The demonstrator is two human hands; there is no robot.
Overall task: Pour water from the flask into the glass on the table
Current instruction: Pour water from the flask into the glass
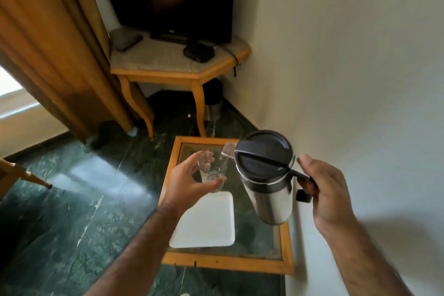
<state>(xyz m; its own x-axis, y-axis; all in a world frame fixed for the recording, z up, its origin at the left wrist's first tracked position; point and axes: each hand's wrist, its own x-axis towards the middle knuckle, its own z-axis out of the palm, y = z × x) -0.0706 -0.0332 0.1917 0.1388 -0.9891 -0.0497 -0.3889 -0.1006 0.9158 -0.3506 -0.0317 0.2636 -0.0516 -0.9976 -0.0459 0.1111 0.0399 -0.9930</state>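
Observation:
A steel flask (269, 190) with a black lid is held in the air by its black handle in my right hand (322, 190). It tilts to the left, and a clear stream of water leaves its spout toward the glass. My left hand (189, 180) holds the clear glass (212, 170) above the small table, just left of the spout. A little water shows in the glass. Both are lifted over the glass-topped table (228, 262).
A white tray (206, 226) lies on the wood-framed table under my left wrist. The white wall runs close on the right. Beyond stand a corner stand (177, 72) with a television, a steel bin (212, 106) and an orange curtain (55, 38).

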